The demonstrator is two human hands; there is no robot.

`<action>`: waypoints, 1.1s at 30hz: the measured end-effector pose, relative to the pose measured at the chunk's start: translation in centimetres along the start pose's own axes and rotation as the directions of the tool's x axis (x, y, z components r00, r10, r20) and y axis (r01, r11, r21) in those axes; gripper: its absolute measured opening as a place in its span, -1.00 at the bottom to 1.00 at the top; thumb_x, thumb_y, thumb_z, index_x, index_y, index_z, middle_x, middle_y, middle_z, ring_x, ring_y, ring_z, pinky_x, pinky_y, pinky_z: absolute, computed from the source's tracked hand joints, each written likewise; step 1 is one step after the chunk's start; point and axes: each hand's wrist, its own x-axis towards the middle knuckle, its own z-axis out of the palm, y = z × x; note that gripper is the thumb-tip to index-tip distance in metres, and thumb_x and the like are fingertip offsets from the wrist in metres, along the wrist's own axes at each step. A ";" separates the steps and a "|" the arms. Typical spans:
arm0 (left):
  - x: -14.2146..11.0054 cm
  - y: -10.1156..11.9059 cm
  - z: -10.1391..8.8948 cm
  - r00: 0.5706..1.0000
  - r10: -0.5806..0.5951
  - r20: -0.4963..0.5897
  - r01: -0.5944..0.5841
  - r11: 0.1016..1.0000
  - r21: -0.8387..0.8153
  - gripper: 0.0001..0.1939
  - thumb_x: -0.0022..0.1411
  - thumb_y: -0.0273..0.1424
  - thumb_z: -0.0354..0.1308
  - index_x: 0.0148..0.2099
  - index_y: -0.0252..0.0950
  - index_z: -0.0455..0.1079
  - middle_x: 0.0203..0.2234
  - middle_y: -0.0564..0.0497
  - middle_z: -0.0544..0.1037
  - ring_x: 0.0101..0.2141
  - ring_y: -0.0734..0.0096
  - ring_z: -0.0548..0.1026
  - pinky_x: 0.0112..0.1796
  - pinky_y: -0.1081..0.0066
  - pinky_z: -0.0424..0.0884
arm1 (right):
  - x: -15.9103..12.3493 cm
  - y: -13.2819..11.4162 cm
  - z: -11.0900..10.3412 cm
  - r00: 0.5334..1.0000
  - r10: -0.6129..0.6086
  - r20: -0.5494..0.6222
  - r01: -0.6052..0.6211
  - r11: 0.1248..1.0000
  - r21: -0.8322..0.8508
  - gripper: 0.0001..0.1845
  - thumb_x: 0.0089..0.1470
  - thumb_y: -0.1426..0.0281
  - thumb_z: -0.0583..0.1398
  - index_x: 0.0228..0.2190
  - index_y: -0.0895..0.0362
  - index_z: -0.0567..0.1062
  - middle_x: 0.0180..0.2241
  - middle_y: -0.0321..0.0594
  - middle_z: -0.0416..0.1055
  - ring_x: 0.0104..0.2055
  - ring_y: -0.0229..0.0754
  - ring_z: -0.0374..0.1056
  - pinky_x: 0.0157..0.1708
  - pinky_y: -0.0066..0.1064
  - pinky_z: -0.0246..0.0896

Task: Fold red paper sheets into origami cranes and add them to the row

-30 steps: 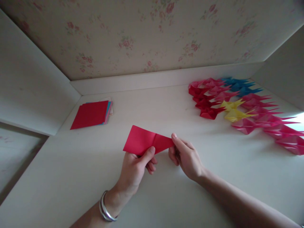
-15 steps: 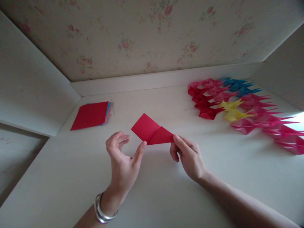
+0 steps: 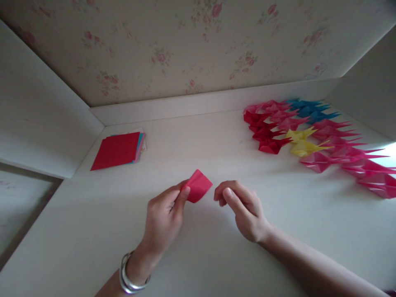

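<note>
My left hand [image 3: 165, 216] pinches a small folded red paper [image 3: 198, 186] between thumb and fingers, just above the white desk [image 3: 93, 231]. The paper now shows as a compact, roughly square shape. My right hand [image 3: 243, 208] hovers close to the paper's right edge with fingers curled and nothing in it; it does not touch the paper. A silver bracelet [image 3: 131, 276] sits on my left wrist.
A stack of square coloured papers [image 3: 119, 149], red on top, lies at the back left. Several folded paper shapes [image 3: 312, 140] in red, pink, yellow and blue spread along the back right. A floral wall [image 3: 185, 49] and white side panels [image 3: 37, 115] enclose the desk.
My left hand took hold of the red paper and my right hand let go. The paper went from a long kite-like shape to a smaller folded one and moved slightly left.
</note>
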 end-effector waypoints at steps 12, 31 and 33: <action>1.1 0.7 -0.2 0.842 -0.436 0.318 0.514 0.466 -0.720 -0.80 0.23 -0.26 0.29 -0.25 -0.29 0.61 -0.38 0.00 0.64 -0.37 0.39 0.57 -0.37 0.50 0.54 | 0.4 1.0 0.0 0.884 -0.419 0.208 0.468 0.789 -0.398 -0.62 0.10 0.55 0.25 -0.03 0.09 0.48 0.15 0.03 0.14 0.16 0.08 0.25 0.02 -0.10 0.38; -0.6 0.6 0.7 0.984 -0.175 0.044 0.176 0.872 -0.456 -0.49 0.30 -0.34 0.22 0.27 -0.10 0.30 -0.19 0.04 0.67 -0.30 0.39 0.65 -0.26 0.40 0.63 | 1.0 0.3 0.6 0.986 0.078 -0.146 -0.074 0.997 0.028 -0.84 0.22 0.36 0.23 -0.36 0.07 0.61 -0.15 -0.13 0.53 -0.11 -0.12 0.46 -0.15 -0.31 0.36; -0.7 0.6 0.6 0.991 -0.124 0.056 0.136 0.911 -0.389 -0.69 0.31 -0.34 0.21 0.09 -0.14 0.50 -0.19 0.02 0.67 -0.34 0.40 0.65 -0.30 0.45 0.62 | 1.0 0.2 0.6 0.980 0.068 -0.186 -0.068 0.998 0.009 -0.85 0.21 0.37 0.24 -0.38 0.08 0.60 -0.20 -0.15 0.53 -0.16 -0.14 0.46 -0.21 -0.34 0.35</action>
